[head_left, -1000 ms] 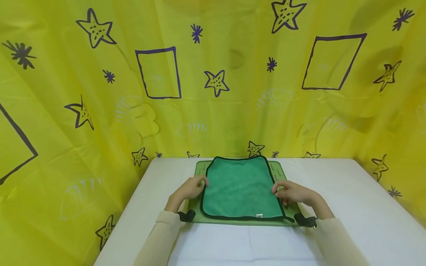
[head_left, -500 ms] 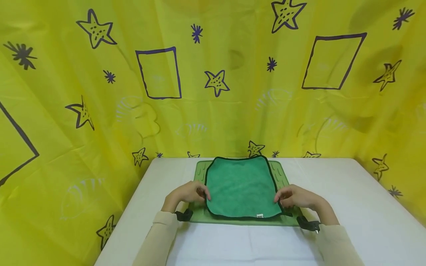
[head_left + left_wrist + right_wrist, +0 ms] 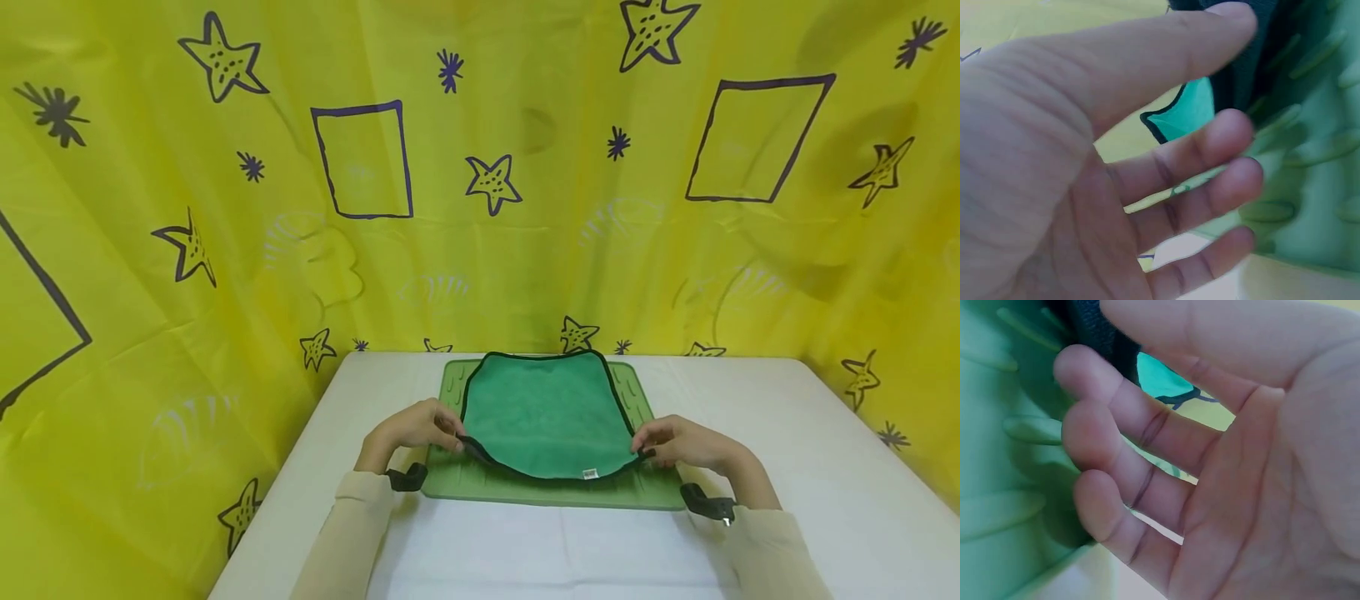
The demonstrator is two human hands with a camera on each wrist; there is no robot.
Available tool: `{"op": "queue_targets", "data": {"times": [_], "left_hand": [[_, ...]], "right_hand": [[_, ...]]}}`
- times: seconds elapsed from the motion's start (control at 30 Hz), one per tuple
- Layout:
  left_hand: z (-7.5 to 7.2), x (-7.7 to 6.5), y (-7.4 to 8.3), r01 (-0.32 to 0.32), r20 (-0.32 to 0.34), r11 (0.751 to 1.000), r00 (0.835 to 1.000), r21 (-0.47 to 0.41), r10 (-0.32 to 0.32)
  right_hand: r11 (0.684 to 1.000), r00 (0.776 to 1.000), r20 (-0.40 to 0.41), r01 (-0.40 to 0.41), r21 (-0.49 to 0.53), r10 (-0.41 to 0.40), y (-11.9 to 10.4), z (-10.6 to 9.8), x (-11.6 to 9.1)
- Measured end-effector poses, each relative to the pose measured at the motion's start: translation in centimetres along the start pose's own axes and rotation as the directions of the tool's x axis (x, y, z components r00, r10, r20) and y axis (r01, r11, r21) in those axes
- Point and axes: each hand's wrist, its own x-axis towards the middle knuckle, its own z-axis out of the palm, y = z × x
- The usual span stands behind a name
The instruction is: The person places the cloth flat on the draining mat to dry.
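Observation:
A green cloth with a black border lies over a lighter green ridged mat. Its near edge is lifted off the mat and sags in the middle, where a small white tag shows. My left hand pinches the near left corner between thumb and fingers. At the near right corner, my right hand pinches the cloth the same way. In the left wrist view the thumb presses the dark edge of the cloth. The right wrist view shows dark cloth at the fingertips, above the mat's ridges.
The mat lies on a white table. Behind and at both sides hangs a yellow curtain printed with stars and squares. Black straps circle both wrists.
Both hands slid along the cloth's sides toward its near corners and took hold of them. The near edge rose from the mat and moved slightly away from the body.

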Motion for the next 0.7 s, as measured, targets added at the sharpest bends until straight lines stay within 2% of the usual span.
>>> {"op": "queue_targets", "data": {"times": [0.17, 0.33, 0.53, 0.7], "left_hand": [[0.2, -0.1, 0.4, 0.019, 0.034, 0.999, 0.999, 0.029, -0.020], [0.7, 0.0, 1.4, 0.023, 0.063, 0.997, 0.998, 0.069, -0.027], [1.3, 0.2, 2.3, -0.001, 0.110, 0.996, 0.994, 0.087, -0.008], [0.9, 0.0, 2.3, -0.012, 0.098, 0.996, 0.995, 0.094, 0.003]], "right_hand": [[1.000, 1.000, 0.017, -0.004, -0.007, 0.004, -0.1, 0.1, -0.1], [1.000, 0.998, 0.062, 0.025, 0.002, -0.025, -0.5, 0.3, -0.1], [0.999, 0.993, 0.112, 0.045, 0.015, -0.046, -1.4, 0.3, -0.1], [0.998, 0.995, 0.090, 0.051, -0.037, -0.047, -2.0, 0.0, -0.4]]}}
